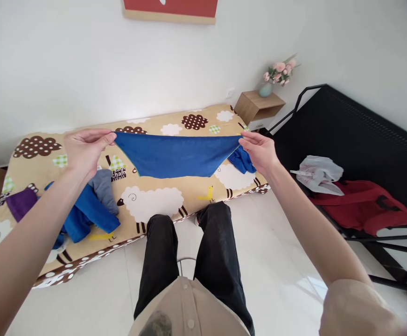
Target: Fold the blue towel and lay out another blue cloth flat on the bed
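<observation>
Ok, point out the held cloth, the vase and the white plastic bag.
Blue cloth (175, 156): head view, middle of the stretched fabric.
Vase (265, 89): head view, its rounded body.
White plastic bag (320, 172): head view, crumpled middle.

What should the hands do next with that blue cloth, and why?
I'd probably lower the blue cloth gently onto the bed, because the left hand and right hand each pinch a top corner, its upper edge is stretched nearly straight, and there's open sheep-patterned cover in front of it.
</observation>
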Available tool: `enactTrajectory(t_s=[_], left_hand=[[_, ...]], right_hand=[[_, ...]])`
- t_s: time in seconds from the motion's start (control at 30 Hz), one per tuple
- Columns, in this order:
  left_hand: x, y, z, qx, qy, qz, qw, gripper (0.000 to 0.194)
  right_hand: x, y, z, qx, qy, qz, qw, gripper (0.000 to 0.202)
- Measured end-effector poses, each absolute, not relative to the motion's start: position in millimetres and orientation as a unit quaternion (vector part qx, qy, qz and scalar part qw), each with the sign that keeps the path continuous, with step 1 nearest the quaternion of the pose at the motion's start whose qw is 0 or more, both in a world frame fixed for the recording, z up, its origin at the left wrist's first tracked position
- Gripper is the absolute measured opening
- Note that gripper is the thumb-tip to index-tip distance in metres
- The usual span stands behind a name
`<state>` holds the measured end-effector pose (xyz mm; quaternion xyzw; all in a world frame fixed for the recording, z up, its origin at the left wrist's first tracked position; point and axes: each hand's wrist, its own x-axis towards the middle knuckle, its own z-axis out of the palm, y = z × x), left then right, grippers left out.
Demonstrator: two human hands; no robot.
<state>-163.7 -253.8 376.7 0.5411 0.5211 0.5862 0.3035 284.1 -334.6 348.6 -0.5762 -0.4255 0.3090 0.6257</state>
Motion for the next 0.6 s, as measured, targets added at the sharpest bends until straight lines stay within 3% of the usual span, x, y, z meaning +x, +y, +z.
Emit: enactTrajectory(t_s=[0.13, 0.6], left_hand=[[-169.5, -261.5, 362.6, 0.524, 0.534, 0.599, 0.286, 0.028], [-192.7, -298.8, 326.5, 0.497, 0.600, 0.458, 0.429, 0.032]], right_hand=[[284.6, -342.7, 338.9, -0.581, -0.406, 0.362, 0.605, 0.036], [284.8, -355.8, 315.2, -0.628, -0.327, 0.469, 0.528, 0.035]])
